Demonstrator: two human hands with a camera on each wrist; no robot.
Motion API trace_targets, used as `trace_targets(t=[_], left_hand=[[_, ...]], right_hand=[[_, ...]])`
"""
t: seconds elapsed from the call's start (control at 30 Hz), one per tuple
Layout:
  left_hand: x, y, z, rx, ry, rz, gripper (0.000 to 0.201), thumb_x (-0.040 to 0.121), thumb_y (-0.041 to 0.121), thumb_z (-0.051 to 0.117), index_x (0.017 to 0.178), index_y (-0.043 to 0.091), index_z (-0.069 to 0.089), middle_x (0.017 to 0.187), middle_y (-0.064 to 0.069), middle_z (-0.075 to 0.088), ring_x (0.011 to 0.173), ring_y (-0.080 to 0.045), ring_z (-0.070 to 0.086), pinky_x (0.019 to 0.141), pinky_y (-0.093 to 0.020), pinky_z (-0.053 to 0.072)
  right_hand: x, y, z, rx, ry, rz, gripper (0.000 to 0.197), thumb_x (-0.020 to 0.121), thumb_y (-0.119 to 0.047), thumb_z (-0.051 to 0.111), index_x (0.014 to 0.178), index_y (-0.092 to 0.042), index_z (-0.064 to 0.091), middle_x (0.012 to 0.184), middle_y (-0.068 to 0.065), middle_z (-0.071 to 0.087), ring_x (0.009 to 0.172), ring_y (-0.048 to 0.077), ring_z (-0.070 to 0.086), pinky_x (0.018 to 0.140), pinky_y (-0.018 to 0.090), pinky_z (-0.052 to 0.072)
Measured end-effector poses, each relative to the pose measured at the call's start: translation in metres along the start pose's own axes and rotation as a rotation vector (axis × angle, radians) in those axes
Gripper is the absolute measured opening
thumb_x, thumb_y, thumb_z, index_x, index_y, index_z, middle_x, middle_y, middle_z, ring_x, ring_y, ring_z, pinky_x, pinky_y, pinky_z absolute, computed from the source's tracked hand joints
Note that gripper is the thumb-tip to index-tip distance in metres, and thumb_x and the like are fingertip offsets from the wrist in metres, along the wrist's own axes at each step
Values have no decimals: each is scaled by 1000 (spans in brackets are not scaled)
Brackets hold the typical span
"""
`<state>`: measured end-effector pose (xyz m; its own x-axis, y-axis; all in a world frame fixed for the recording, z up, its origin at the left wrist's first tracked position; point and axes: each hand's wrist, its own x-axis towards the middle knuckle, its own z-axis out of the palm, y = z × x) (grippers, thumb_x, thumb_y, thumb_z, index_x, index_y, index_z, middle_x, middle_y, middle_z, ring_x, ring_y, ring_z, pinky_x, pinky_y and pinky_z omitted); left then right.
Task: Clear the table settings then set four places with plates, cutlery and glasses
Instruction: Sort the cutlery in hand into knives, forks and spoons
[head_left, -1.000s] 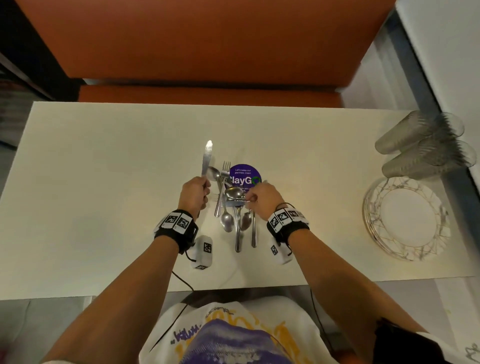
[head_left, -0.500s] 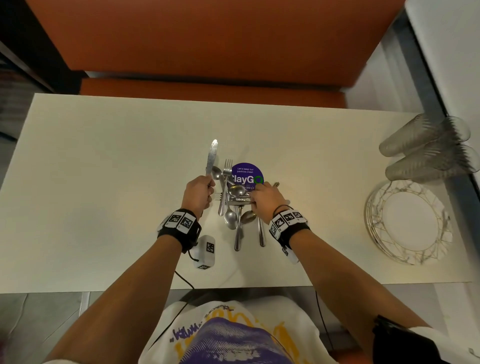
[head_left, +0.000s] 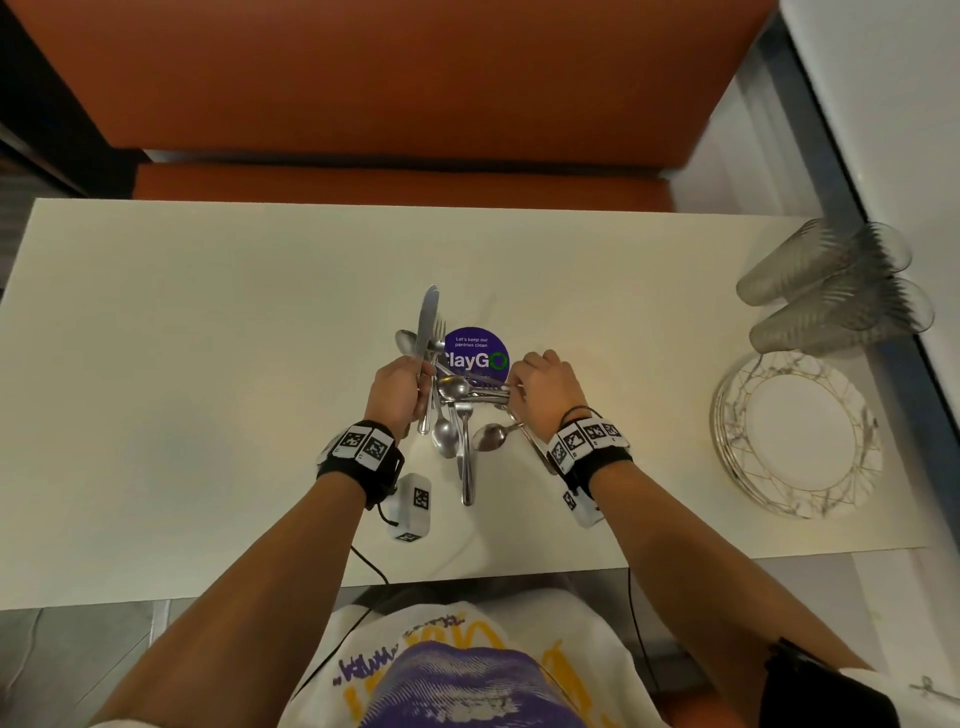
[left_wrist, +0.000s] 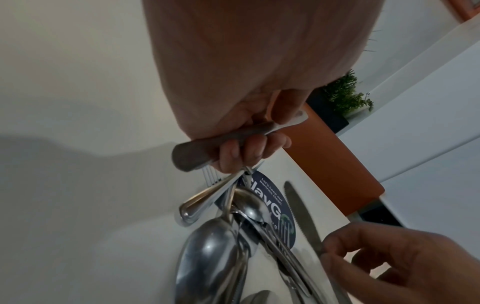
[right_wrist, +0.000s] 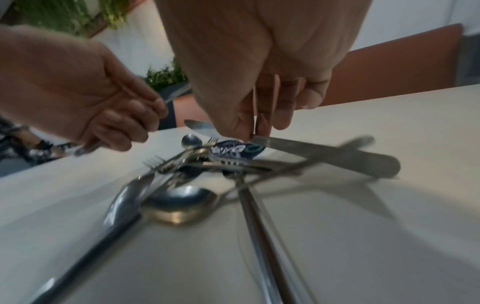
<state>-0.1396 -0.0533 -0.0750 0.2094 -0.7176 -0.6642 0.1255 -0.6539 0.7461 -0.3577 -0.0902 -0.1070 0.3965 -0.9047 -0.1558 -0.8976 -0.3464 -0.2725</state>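
At the middle of the cream table (head_left: 182, 364), a tangled cutlery pile (head_left: 457, 410) of forks, spoons and knives lies partly over a round purple sticker (head_left: 475, 353). The pieces cross and overlap, so an exact count cannot be made; at least three spoon bowls and two sets of fork tines show. The right wrist view is blurred, and most handles there smear together.

The left hand (head_left: 397, 389) curls its fingers round the handle of a knife (head_left: 428, 322), whose serrated blade points away from the person, over the far edge of the pile. The right hand (head_left: 545, 387) pinches a second knife (right_wrist: 327, 156) at its neck with the fingertips; its thick handle sticks out to the side, and the blade is largely hidden under the fingers.

At the table's right end stands a stack of plates (head_left: 795, 436), white with gold and grey veining; their number cannot be told. Just beyond them lie ribbed clear glasses (head_left: 831, 291), on their sides in two nested rows.
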Motion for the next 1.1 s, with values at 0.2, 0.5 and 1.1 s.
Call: trace_targets(t=[0.2, 0.5, 1.1], left_hand=[[6, 7, 4, 58, -19, 107, 31, 107, 21, 38, 95, 8, 62, 63, -4, 54, 44, -16, 45, 35, -23, 33], [6, 26, 25, -2, -73, 216, 33, 111, 17, 35, 100, 1, 61, 94, -24, 77, 89, -36, 77, 79, -44, 64], [-20, 30, 28, -94, -288, 54, 31, 107, 26, 40, 91, 9, 61, 63, -4, 54, 44, -16, 40, 41, -27, 30]], right_hand=[[11, -6, -36, 253, 188, 39, 7, 94, -19, 61, 91, -16, 67, 86, -3, 70, 85, 18, 52, 75, 35, 48], [41, -47, -86, 783, 450, 234, 3, 90, -19, 71, 89, -16, 71, 79, -5, 73, 71, 7, 70, 72, 21, 58], [50, -54, -103, 914, 370, 392, 17, 96, -14, 67, 109, -7, 75, 75, 8, 74, 46, 6, 63, 51, 21, 57]])
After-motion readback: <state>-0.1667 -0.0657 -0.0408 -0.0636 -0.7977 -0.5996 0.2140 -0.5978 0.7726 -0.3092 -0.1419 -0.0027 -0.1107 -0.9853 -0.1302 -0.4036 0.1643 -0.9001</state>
